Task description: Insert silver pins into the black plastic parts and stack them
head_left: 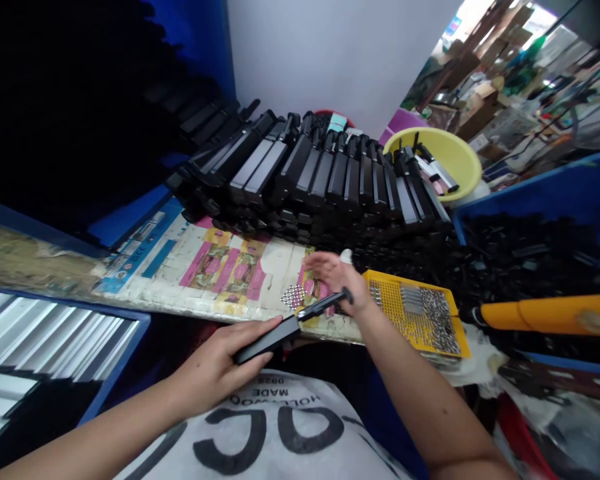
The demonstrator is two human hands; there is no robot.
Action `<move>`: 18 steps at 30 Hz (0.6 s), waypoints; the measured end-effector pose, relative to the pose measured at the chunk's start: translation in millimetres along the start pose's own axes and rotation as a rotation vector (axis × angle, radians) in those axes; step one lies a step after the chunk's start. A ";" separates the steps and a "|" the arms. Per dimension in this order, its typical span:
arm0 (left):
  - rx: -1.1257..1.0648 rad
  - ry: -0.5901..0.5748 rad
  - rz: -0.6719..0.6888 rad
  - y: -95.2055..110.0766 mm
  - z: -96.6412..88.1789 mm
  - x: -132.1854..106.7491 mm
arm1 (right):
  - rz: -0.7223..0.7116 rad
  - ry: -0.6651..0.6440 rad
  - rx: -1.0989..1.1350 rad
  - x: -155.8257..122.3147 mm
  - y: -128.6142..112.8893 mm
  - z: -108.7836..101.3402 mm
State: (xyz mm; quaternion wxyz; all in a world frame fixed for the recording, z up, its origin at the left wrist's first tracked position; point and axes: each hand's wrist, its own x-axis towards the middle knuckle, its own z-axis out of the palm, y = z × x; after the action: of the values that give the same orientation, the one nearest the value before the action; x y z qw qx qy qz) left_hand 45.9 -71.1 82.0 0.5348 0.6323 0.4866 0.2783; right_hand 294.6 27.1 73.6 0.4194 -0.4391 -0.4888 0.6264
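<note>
Over a white printed cloth (260, 427) on the person's lap, the left hand (215, 363) closes around a black plastic casing (267, 340), its fingers wrapped under and its thumb along the top. A thin dark rod (325, 305) sticks out from the casing's far end, its tip just by the right hand (337, 280), which is open with fingers spread; whether they touch, I can't tell. Just beyond lies a yellow perforated tray (415, 313) scattered with small metal screws, beside a paper-covered workbench (230, 280). Farther on are rows of stacked black casings (320, 173), a blue bin of black parts (530, 247) and a yellow basin (430, 160).
</note>
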 end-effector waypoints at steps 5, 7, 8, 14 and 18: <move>0.011 -0.104 0.062 9.6 16.0 4.4 | 0.301 -0.373 0.234 -14.8 21.9 47.4; 0.008 -0.131 0.033 10.2 19.6 8.1 | 0.391 -0.443 0.345 -22.1 29.2 58.9; 0.005 -0.139 0.015 10.4 21.3 9.7 | 0.421 -0.448 0.385 -24.2 32.1 62.3; -0.004 -0.117 0.021 3.0 14.7 10.9 | 0.264 -0.122 0.072 -18.7 38.9 70.0; 0.343 0.353 0.022 -35.4 -49.7 4.8 | -0.254 0.010 -0.416 -14.3 41.7 63.3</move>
State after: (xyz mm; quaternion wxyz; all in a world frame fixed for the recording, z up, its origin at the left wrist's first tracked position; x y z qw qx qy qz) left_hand -6.9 -48.2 61.3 0.3232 0.6606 0.6057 0.3037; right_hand 233.6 -9.1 43.4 0.3980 -0.4540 -0.6564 0.4523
